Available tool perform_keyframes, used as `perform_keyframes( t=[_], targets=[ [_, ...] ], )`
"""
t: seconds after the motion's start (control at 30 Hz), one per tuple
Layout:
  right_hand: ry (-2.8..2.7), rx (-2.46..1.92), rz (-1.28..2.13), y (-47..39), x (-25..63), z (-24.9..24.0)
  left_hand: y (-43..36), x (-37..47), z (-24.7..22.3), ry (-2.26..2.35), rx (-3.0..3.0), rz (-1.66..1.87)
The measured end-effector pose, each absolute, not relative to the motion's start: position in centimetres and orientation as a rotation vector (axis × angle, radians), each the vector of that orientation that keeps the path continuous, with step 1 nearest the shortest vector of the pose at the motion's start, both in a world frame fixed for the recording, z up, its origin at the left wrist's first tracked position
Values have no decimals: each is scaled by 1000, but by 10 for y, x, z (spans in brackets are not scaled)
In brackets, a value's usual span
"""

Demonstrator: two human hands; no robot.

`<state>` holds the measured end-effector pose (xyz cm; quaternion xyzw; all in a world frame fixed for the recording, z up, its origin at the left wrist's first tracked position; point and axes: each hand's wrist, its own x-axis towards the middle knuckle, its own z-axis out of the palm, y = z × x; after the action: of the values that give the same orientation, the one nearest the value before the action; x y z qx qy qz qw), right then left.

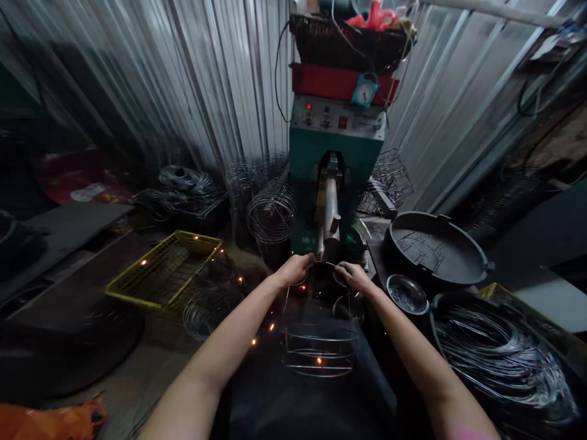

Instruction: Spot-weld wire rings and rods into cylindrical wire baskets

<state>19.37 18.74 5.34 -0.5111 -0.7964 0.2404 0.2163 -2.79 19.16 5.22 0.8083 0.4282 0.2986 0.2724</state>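
Both arms reach forward to a green spot welder (337,143) with a thick metal electrode arm (331,198). My left hand (294,272) is closed on a wire frame (320,352), just left of the electrode tip. On the other side, my right hand (353,276) pinches the same frame's top wire. That wire passes between the hands at the electrode tip. The frame's curved lower wires hang towards my lap, over a dark apron (312,409). Orange sparks fly out around the hands and to the left. My fingertips are partly hidden.
At left lies a yellow wire-mesh basket (167,302) with tangled wire (199,311) beside it. On the right stand a round black pan (438,244), a small metal bowl (407,294) and a tub of wire rings (499,354). Corrugated metal sheeting (220,73) forms the back wall.
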Motion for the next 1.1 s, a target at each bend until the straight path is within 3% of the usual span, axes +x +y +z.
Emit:
perform_keyframes(
  t=[0.23, 0.37, 0.43, 0.53, 0.67, 1.1],
  targets=[
    [-2120, -1457, 687, 185, 191, 47, 194, -32, 62, 1200, 2023, 794],
    [-2105, -1479, 691, 186, 189, 50, 161, -62, 62, 1348, 1605, 958],
    [-2097, -1489, 691, 186, 189, 50, 123, -78, 47, 1435, 1251, 976],
    [-2105, -1495, 690, 187, 188, 49, 55, -86, 12, 1429, 801, 625],
    [-2093, -1510, 672, 187, 187, 47, -6, -64, -20, 1007, 403, 587],
    [-2113, -1554, 677, 188, 188, 55, -12, -38, -10, 879, -32, 822]
  ],
)
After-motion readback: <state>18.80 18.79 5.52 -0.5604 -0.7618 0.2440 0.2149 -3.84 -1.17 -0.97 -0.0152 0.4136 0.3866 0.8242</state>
